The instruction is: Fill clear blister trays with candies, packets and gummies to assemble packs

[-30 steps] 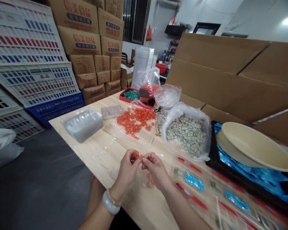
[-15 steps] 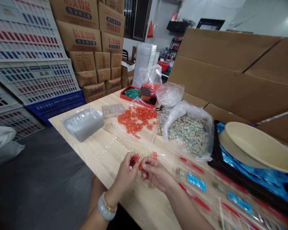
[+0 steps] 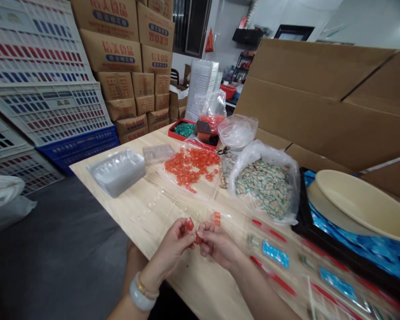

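stack of silver trays (image 3: 116,172) sits left of the heap of orange sweets (image 3: 191,166) on my feed. below that heap, my left hand (image 3: 170,251) pinches one sweet (image 3: 189,224) between thumb and fingertips (image 3: 190,238). just right of it, my right hand (image 3: 218,246) has its fingers pressed together, pinching a second sweet (image 3: 198,239). two more sweets (image 3: 216,218) lie just beyond those fingers. right of the heap sits one clear bag of wrapped green-and-white sweets (image 3: 263,189).
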A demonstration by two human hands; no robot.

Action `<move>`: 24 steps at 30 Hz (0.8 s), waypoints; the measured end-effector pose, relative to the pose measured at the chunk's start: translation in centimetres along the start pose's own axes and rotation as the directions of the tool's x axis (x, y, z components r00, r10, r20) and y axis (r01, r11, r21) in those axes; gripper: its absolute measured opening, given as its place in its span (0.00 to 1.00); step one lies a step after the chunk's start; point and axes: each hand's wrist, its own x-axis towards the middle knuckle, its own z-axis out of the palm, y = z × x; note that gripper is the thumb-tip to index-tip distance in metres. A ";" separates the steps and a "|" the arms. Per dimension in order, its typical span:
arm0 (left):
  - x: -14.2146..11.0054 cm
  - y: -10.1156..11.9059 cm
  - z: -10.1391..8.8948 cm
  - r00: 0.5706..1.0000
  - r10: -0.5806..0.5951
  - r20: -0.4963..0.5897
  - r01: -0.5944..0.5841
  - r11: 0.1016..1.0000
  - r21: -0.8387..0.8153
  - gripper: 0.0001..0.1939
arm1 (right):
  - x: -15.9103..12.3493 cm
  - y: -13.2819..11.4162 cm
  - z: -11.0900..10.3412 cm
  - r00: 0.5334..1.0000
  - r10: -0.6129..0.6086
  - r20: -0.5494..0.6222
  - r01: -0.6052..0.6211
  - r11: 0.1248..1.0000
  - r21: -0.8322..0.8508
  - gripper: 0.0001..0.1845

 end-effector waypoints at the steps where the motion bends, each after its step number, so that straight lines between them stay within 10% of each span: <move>1: 0.0 -0.2 -0.2 0.999 -0.008 -0.033 0.007 1.000 -0.021 0.15 | 0.1 0.4 0.3 0.999 -0.040 -0.028 0.038 0.997 -0.062 0.14; 4: 0.0 -0.7 -1.2 0.990 -0.051 -0.134 0.035 0.992 -0.122 0.16 | 0.4 1.2 1.1 0.950 -0.308 -0.046 0.268 0.883 -0.384 0.09; 8: 0.4 -0.7 -2.8 0.974 -0.094 -0.205 0.042 0.969 -0.242 0.16 | 0.9 1.2 1.7 0.852 -0.490 0.186 0.444 0.487 -0.752 0.07; 16: 2.0 -1.2 -4.8 0.933 0.015 -0.361 -0.033 0.999 -0.042 0.16 | 6.4 -1.2 0.4 0.800 -0.586 0.126 0.234 0.113 -0.966 0.06; 24: 2.8 -2.1 -5.1 0.929 0.023 -0.369 0.009 0.997 0.083 0.15 | 9.4 -1.0 0.6 0.904 -0.424 0.060 -0.050 -0.243 -0.969 0.06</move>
